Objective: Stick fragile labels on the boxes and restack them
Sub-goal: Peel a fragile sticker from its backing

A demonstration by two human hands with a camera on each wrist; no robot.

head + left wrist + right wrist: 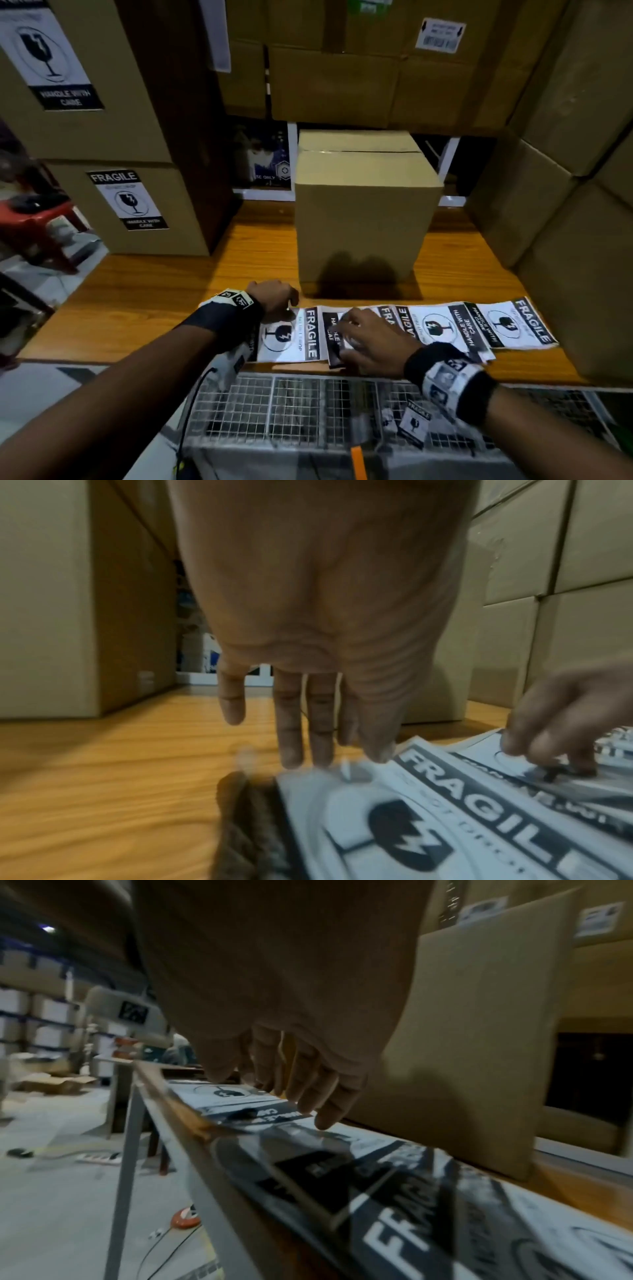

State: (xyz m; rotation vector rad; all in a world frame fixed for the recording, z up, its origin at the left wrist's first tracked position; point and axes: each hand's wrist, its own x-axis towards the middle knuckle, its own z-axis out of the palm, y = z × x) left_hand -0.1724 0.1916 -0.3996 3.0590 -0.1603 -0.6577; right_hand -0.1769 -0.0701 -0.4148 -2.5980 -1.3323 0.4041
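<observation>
A plain brown box (366,219) with no label stands upright mid-table, also seen in the right wrist view (462,1042). A row of black-and-white fragile labels (442,325) lies overlapping along the table's front edge. My left hand (289,310) points its straight fingers down onto the far edge of the leftmost label (445,818) and touches it with the fingertips (291,758). My right hand (337,329) rests loosely curved fingertips (322,1121) on the neighbouring label (334,349). Whether it pinches an edge is unclear.
Two stacked boxes with fragile labels (130,205) stand at the table's left. Plain boxes wall the right side (565,212) and the back (342,75). A wire basket (301,407) below the front edge holds loose labels (416,423). Bare wooden table (164,287) shows at left.
</observation>
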